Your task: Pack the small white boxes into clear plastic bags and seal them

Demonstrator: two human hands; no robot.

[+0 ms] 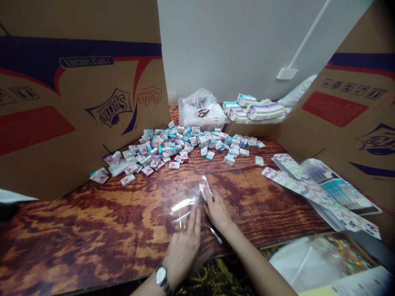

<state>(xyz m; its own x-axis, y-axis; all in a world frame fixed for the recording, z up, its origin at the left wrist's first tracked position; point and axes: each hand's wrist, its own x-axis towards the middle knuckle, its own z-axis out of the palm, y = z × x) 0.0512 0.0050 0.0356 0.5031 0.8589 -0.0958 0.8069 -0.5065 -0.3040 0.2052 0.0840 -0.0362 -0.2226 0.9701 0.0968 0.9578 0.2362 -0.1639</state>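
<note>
A sheet of clear plastic film [182,205] lies on the wooden table, shiny with reflections. My left hand [187,240], with a watch on its wrist, rests flat on the near right part of the film, fingers stretched out and together. Just to its right, my right hand [219,211] has its fingers closed on a small box [205,190], whitish and purple, which the film partly covers. The fingers hide much of this box. Beyond both hands spreads a heap of small printed boxes [166,148] in white, blue and purple.
Tall cardboard cartons stand left [77,102] and right [345,107]. A clear plastic bag [202,111] and wrapped packs [265,111] sit at the back. Printed card strips [321,197] lie right, above an open box of colourful pieces [345,250].
</note>
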